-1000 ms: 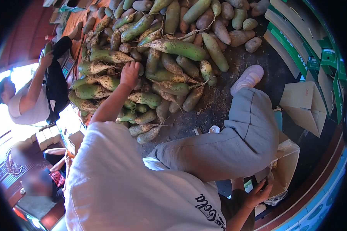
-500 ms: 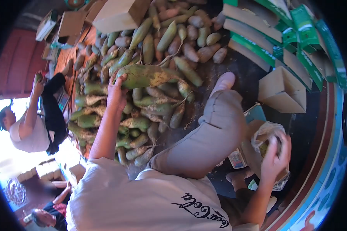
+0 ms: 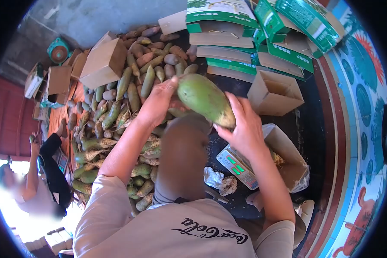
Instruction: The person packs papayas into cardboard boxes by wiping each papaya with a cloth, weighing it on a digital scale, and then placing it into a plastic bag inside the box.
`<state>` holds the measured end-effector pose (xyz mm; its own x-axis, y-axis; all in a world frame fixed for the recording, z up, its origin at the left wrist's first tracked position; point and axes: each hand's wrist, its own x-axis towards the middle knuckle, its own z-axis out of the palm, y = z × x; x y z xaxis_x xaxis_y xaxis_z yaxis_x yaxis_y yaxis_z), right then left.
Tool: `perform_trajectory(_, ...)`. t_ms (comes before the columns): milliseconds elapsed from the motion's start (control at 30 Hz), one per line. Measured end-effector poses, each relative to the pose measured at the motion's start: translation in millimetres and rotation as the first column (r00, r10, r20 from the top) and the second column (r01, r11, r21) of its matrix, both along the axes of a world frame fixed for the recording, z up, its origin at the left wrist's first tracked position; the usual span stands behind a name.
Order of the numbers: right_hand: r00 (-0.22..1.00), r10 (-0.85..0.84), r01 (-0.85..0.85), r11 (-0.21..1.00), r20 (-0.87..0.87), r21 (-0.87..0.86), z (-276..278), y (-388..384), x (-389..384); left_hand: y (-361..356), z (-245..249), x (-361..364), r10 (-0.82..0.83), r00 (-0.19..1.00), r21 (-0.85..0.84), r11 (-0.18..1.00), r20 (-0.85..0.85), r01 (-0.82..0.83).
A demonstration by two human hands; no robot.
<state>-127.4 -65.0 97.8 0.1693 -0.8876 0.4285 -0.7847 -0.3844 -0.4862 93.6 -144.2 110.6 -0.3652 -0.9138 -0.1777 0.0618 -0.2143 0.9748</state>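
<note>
A large green radish is held up in front of me between both hands, tilted, with its pale brownish end toward the lower right. My left hand grips its upper left end, and some of those fingers are hidden. Around the lower right end, my right hand is closed, thumb below. Beneath the right forearm sits a digital scale with lit green displays. An open cardboard box with a plastic bag in it stands beside the scale.
A big heap of radishes spreads at the left and back. Green cartons are stacked behind. Two plain boxes stand open or folded. Crumpled plastic lies by my leg. Another person sits at the left.
My left hand has brought the radish up and right from over the heap. My right hand has left the bagged box and now grips the radish too. My view has turned right.
</note>
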Motion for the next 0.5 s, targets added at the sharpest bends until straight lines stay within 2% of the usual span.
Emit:
perform_trajectory(100, 0.980, -0.079, 0.052, 0.987, 0.181, 0.151, -4.2, 43.6, -17.0, 7.4, -10.4, -20.1, -0.162, 0.960, -0.135, 0.971, 0.228, 0.195)
perform_trajectory(133, 0.959, -0.102, 0.047, 0.978, 0.265, 0.205, -10.5, 57.4, -22.4, 10.6, -12.5, -26.0, -0.161, 0.938, -0.177, 0.959, 0.306, 0.222)
perform_trajectory(200, 0.893, -0.150, 0.016, 0.953, 0.424, 0.304, -27.6, 83.9, -32.5, 21.3, -12.2, -37.9, -0.218, 0.928, -0.205, 0.936, 0.303, 0.286)
perform_trajectory(333, 0.828, -0.199, -0.026, 0.920, 0.524, 0.390, -54.8, 126.1, -43.5, 40.4, -20.5, -53.1, -0.331, 0.885, -0.242, 0.876, 0.328, 0.418)
perform_trajectory(433, 0.594, -0.323, -0.203, 0.826, 0.737, 0.526, -77.3, 148.6, -46.7, 54.9, -33.0, -57.2, -0.398, 0.856, -0.219, 0.850, 0.330, 0.479)
perform_trajectory(467, 0.575, -0.323, -0.284, 0.783, 0.752, 0.553, -79.6, 155.1, -51.6, 59.0, -38.4, -57.6, -0.415, 0.851, -0.204, 0.847, 0.321, 0.490)
perform_trajectory(500, 0.494, -0.360, -0.347, 0.753, 0.791, 0.559, -83.2, 158.9, -52.2, 62.1, -43.0, -57.8, -0.429, 0.841, -0.147, 0.857, 0.330, 0.494)
